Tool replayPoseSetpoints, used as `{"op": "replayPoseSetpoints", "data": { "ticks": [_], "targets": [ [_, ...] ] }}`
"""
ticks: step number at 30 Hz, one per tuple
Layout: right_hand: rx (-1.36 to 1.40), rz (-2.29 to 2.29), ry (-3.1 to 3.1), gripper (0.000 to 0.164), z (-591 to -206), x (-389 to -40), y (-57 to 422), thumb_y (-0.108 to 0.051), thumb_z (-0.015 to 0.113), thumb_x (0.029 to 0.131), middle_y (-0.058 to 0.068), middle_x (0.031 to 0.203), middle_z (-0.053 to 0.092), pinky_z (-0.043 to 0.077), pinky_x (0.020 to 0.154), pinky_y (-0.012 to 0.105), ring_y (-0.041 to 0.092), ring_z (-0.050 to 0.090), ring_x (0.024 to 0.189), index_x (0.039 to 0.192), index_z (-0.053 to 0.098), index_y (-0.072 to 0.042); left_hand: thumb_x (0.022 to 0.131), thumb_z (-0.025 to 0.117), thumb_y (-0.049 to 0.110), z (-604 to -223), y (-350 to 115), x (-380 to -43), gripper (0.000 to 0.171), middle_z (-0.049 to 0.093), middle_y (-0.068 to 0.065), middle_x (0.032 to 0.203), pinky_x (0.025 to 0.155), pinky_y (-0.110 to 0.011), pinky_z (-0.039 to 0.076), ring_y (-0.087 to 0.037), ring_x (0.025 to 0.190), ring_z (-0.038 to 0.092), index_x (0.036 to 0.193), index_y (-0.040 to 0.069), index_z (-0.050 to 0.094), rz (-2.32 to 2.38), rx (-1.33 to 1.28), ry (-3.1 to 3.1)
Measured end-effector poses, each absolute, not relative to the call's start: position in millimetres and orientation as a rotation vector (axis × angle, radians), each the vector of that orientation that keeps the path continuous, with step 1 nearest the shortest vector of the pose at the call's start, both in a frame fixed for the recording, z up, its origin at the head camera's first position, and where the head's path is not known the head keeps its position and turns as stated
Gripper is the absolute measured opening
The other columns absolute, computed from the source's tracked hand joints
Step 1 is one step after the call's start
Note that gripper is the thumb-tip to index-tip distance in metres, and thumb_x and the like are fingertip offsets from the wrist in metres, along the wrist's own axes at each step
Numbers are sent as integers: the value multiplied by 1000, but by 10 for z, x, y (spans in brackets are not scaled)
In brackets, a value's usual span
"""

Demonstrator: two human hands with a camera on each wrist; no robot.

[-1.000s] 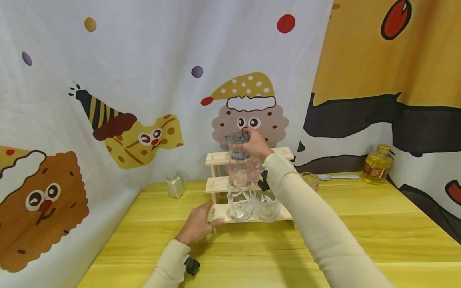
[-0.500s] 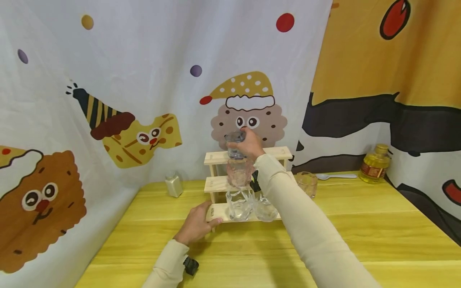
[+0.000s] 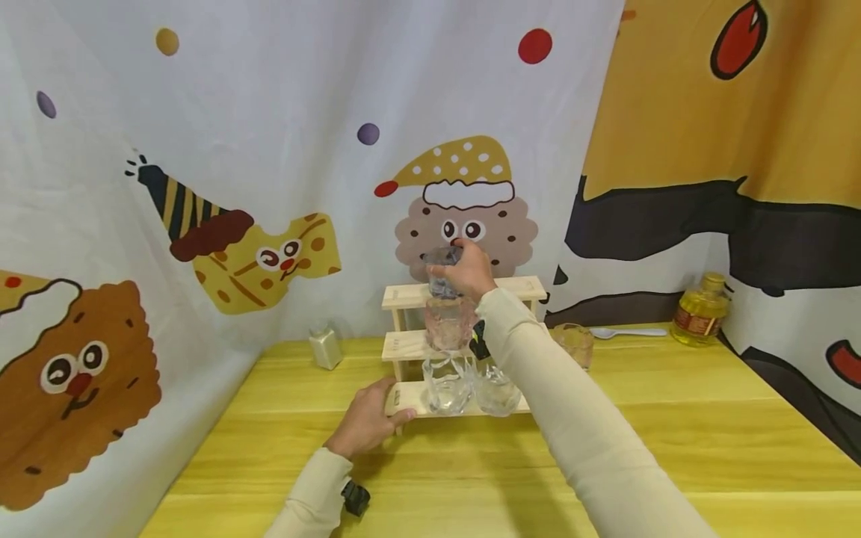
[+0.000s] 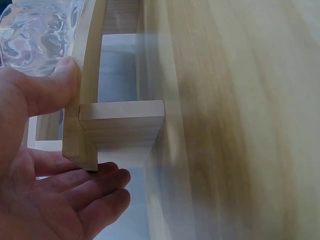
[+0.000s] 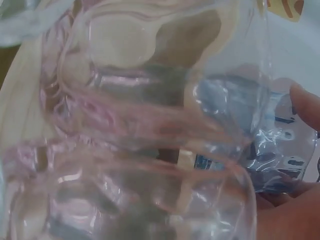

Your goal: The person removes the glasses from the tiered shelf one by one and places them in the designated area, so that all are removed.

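Note:
My right hand [image 3: 471,270] holds a blue-grey glass [image 3: 444,256] at the left part of the top tier of a wooden three-tier rack [image 3: 402,345]. In the right wrist view the fingers curl round this blue glass [image 5: 285,145], behind two pinkish glasses. One pink glass [image 3: 445,326] stands on the middle tier; my right forearm hides much of that tier's right side. Two clear glasses [image 3: 447,390] stand side by side on the bottom tier. My left hand [image 3: 366,420] grips that tier's left end, thumb on top, as the left wrist view shows.
A pale-filled square jar [image 3: 326,348] stands left of the rack. To the right are a pinkish glass [image 3: 580,347], partly behind my sleeve, a white spoon [image 3: 628,331] and a bottle of yellow oil [image 3: 701,310]. A printed curtain [image 3: 303,112] hangs close behind.
My right forearm has shifted slightly left, uncovering more of the glass on the table at right. The blue-grey glass stays in the right hand at the top tier. The left hand keeps its grip.

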State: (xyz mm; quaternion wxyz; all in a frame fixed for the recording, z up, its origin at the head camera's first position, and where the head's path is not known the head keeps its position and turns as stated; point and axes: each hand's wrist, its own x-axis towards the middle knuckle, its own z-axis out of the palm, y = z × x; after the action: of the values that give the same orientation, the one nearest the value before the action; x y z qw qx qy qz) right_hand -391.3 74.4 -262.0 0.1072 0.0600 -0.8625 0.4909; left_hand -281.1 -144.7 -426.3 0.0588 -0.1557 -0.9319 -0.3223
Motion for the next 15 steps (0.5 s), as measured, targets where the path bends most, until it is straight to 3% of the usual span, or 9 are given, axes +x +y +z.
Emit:
{"op": "replayPoseSetpoints", "data": {
  "ticks": [7, 12, 15],
  "targets": [
    [258, 1385, -2545, 84, -2474, -3866, 844, -35, 76, 90, 18, 155, 44, 43, 111, 51, 36, 44, 142, 155, 32, -5, 87, 79, 32, -4293, -1457, -2772, 68, 68, -20, 118, 67, -29, 48, -16, 83, 60, 137, -6, 53, -964, -462, -2826],
    [276, 1366, -2539, 83, -2313, -3798, 988, -37, 76, 89, 16, 156, 42, 44, 110, 52, 35, 43, 142, 155, 34, -7, 88, 78, 30, -4306, -1454, -2810, 63, 69, -15, 111, 66, -29, 47, -14, 80, 58, 135, -4, 54, -964, -459, -2823],
    [283, 1375, -2526, 83, -2253, -3741, 1076, -38, 78, 88, 16, 150, 48, 48, 104, 51, 33, 50, 134, 154, 38, -8, 88, 78, 30, -4297, -1447, -2832, 63, 69, -14, 108, 65, -28, 47, -14, 78, 57, 135, -4, 55, -967, -467, -2820]
  ]
}}
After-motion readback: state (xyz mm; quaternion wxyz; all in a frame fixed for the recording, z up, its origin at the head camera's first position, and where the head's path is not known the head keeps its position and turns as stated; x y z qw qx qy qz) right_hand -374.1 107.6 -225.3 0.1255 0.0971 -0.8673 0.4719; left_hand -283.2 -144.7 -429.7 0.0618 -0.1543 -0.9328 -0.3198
